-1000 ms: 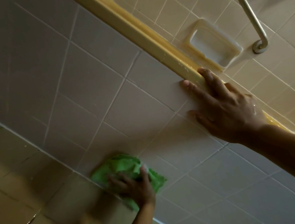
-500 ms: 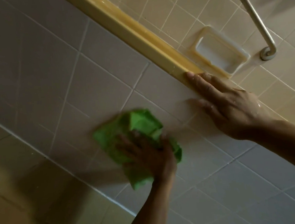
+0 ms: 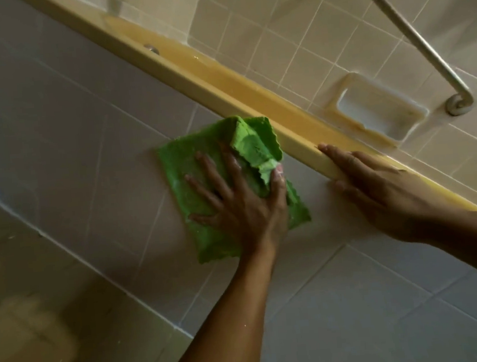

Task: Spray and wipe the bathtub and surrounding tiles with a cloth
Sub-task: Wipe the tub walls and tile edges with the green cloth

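bathtub rim [image 3: 180, 86] and front tiles: wiping judged part-way

at the far left the floor [image 3: 27, 314] is seen in shadow, and nothing there can be read as wiped or not. next to it the tiled front panel [image 3: 68, 123] under the tub is being worked. the green cloth [image 3: 184, 168] is spread flat on the panel, its upper edge up against the yellow rim and one corner folded over. the cloth is pressed by the left hand [image 3: 242, 206], with fingers [image 3: 205, 165] straight and spread apart (a fold is bunched between forefinger and thumb). further right the rim is touched by the right hand [image 3: 382, 185], laid flat with fingers straight and close together and nothing held. beyond it the wall tiles [image 3: 275, 18], the soap dish [image 3: 381, 110] and the grab bar [image 3: 409, 36] are seen. no spray bottle is in view, so spraying of this patch is judged done. wiping of the panel is taken as under way. the rim, the tub inside and the wall tiles are judged left to do, though that cannot be told for certain.
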`<state>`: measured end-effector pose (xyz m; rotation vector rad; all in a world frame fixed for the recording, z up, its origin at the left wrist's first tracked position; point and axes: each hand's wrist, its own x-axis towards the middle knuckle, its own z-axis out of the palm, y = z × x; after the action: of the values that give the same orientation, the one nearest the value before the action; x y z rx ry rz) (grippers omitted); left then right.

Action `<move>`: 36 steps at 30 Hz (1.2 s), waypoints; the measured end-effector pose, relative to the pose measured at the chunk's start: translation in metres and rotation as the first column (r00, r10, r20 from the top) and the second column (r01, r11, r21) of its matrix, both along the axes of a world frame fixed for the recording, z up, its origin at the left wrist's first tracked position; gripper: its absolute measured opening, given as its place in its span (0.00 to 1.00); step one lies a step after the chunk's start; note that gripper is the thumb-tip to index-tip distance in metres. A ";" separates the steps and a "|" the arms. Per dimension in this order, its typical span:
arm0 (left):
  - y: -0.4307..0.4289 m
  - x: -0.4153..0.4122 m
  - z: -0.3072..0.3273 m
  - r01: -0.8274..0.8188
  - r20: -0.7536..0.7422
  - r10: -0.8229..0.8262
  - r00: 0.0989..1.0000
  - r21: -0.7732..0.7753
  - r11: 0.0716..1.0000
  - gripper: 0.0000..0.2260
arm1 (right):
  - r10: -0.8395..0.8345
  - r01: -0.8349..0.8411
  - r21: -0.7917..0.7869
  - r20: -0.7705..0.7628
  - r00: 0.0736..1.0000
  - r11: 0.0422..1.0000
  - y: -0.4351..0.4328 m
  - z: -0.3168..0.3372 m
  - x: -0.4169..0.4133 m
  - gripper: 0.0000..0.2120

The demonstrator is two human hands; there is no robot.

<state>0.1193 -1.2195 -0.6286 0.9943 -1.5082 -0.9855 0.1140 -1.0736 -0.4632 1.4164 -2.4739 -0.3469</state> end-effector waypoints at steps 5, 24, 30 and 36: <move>-0.025 -0.002 -0.053 -0.045 -0.054 0.052 0.997 0.130 0.991 0.41 | 0.037 -0.037 0.007 0.005 0.999 0.999 -0.024 -0.001 0.003 0.28; 0.048 -0.005 -0.175 0.050 -0.054 -0.021 0.998 0.613 0.788 0.52 | 0.150 -0.108 0.177 -0.244 0.958 0.978 -0.088 -0.010 0.011 0.32; 0.039 -0.007 -0.067 0.056 0.038 -0.066 0.997 0.219 0.974 0.46 | 0.156 -0.153 0.041 -0.101 0.983 0.987 -0.088 -0.003 0.005 0.28; -0.041 0.001 0.023 -0.057 -0.061 0.074 0.995 0.242 0.968 0.38 | 0.078 -0.078 0.009 0.004 0.997 0.997 -0.098 0.002 0.009 0.25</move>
<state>0.1198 -1.2606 -0.6058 1.1612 -1.3111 -1.1629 0.1225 -1.1718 -0.4609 1.5138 -2.4141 -0.3404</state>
